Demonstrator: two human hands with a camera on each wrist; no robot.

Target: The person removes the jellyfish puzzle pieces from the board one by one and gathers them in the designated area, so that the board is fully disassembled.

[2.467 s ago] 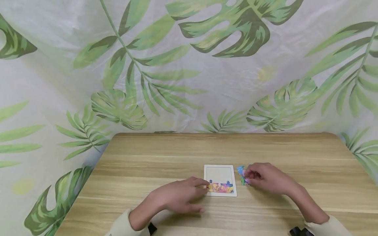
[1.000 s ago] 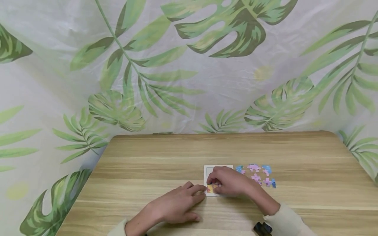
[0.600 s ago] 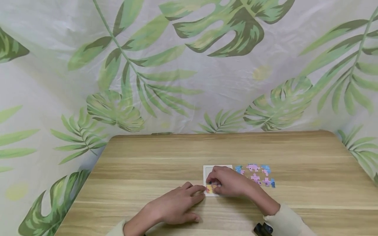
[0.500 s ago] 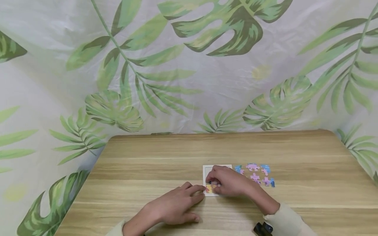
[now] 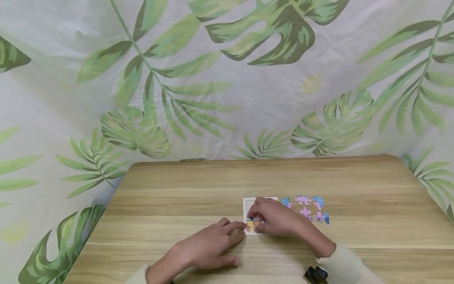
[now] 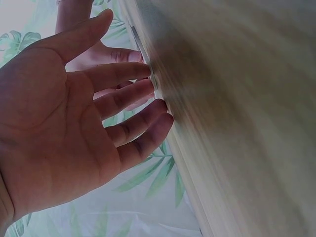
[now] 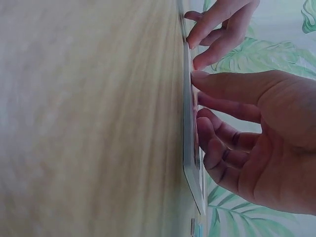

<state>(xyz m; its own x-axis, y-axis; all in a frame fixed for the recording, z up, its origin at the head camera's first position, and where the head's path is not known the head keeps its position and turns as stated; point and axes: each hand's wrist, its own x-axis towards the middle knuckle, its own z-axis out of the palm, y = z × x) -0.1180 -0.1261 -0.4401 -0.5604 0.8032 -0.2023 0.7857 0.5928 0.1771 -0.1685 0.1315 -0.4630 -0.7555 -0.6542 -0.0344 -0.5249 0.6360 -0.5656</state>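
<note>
In the head view a white-bordered puzzle board point(image 5: 250, 200) lies flat on the table, with yellow and orange puzzle pieces point(image 5: 250, 225) along its near side. My right hand point(image 5: 276, 216) is over the board, thumb and index finger bent down to pinch a puzzle piece that is mostly hidden beneath them. In the right wrist view its thumb and fingertips are right at the surface of the board point(image 7: 188, 123). My left hand point(image 5: 209, 244) rests with loosely extended fingers, fingertips at the board's left edge.
Several loose pink and blue puzzle pieces point(image 5: 303, 200) lie to the right of the board, partly behind my right hand. The wood-grain table point(image 5: 177, 189) ends at a leaf-patterned cloth point(image 5: 198, 98). A black device point(image 5: 315, 274) sits at my right wrist.
My right hand has moved left from the loose pieces onto the board, then stayed there. A green-edged piece seen beside the board earlier no longer shows. My left hand stays at the board's edge.
</note>
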